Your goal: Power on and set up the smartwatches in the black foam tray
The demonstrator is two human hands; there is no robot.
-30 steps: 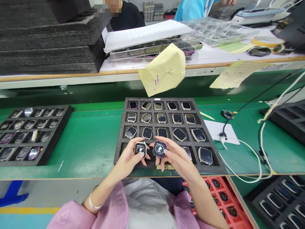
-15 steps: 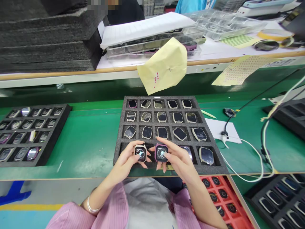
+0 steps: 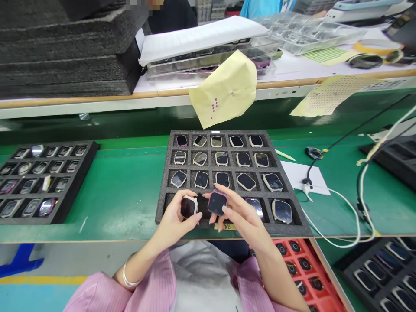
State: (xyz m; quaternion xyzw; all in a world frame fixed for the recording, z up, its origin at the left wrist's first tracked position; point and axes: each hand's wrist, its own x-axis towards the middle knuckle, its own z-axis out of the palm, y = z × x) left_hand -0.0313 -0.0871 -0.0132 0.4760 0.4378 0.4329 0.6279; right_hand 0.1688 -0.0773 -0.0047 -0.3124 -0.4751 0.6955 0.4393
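Observation:
My left hand (image 3: 175, 221) is closed around a light-rimmed smartwatch case (image 3: 189, 206), its screen dark. A purple-rimmed smartwatch case (image 3: 217, 203), also dark, is gripped in my right hand (image 3: 242, 212), with the thumb at its lower right corner. Both hands are over the front row of a black foam tray (image 3: 208, 192), whose compartments hold several strapless watch cases. Just right of my right hand lies a watch case (image 3: 255, 207) in the front row, partly covered by that hand. A further light-rimmed watch case (image 3: 282, 211) sits in the front right compartment.
Another foam tray of watches (image 3: 69, 190) stands at left on the green bench (image 3: 117, 186). White cables (image 3: 351, 242) and a white sheet (image 3: 320, 182) lie at right. A red tray (image 3: 312, 264) sits below the bench edge. Black foam (image 3: 65, 65) is stacked on the shelf.
Both watch screens have gone from a lit dial to dark. The watches are tilted differently, and my left thumb has moved off the screen to the watch's lower right side.

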